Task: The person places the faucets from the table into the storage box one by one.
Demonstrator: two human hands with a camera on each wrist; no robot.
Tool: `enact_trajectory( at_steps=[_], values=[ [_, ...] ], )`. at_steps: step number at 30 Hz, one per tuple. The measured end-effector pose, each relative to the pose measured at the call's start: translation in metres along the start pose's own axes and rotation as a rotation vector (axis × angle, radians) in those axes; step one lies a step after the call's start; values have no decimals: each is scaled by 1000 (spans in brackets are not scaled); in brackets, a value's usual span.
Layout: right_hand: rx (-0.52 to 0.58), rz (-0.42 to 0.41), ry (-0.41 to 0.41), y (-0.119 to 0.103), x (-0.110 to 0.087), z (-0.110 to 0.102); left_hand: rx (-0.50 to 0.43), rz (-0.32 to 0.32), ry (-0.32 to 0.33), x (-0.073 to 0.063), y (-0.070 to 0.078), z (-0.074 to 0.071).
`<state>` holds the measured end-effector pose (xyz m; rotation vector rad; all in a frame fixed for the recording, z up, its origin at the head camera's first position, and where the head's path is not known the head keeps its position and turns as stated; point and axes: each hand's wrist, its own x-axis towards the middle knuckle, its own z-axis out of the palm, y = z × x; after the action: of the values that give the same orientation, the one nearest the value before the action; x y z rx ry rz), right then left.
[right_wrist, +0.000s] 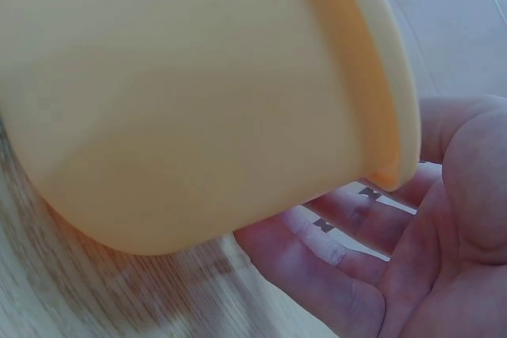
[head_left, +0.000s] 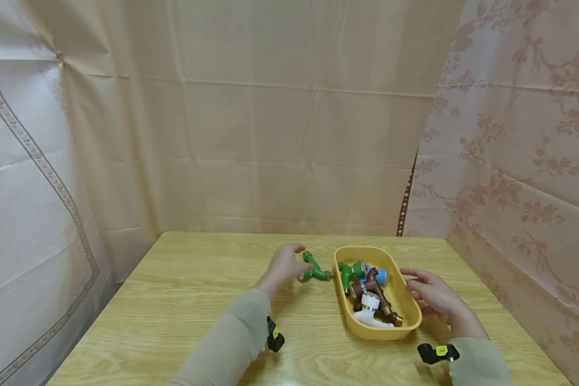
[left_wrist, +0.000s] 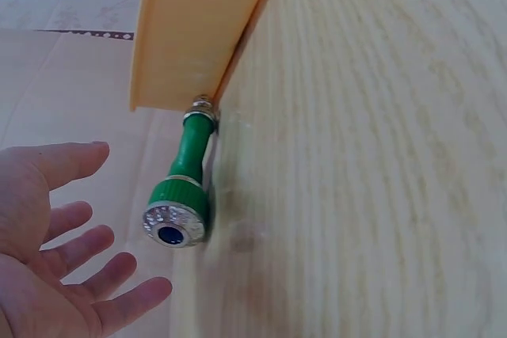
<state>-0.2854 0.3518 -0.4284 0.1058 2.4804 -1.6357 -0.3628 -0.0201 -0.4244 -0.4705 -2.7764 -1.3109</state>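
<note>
A green tap [head_left: 322, 274] with metal ends lies on the table, one end right at the left wall of a yellow plastic basin [head_left: 412, 316]. My left hand [head_left: 284, 264] is over the table just left of this tap, thumb and fingers spread. In the left wrist view a gap shows between that hand [left_wrist: 59, 235] and the tap [left_wrist: 192, 148], and nothing is in the palm. Beside the basin's right side is my right hand [head_left: 436, 295]. Its fingers [right_wrist: 317, 271] extend along the outer wall below the rim, partly hidden by the basin in the right wrist view.
Inside the basin are another green tap [head_left: 347, 274], a blue tap [head_left: 381, 276], dark brown taps [head_left: 373, 289] and a white tap [head_left: 366, 317]. The wood-grain table [head_left: 188, 300] backs onto a beige curtain [head_left: 270, 134]; patterned cloth [head_left: 526, 177] hangs at the right.
</note>
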Motion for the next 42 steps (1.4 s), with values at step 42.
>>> enact_trajectory(
  at_steps=[42],
  values=[
    [43, -13, -2, 0, -2, 2, 21, -66, -53, -1, -21, 24]
  ],
)
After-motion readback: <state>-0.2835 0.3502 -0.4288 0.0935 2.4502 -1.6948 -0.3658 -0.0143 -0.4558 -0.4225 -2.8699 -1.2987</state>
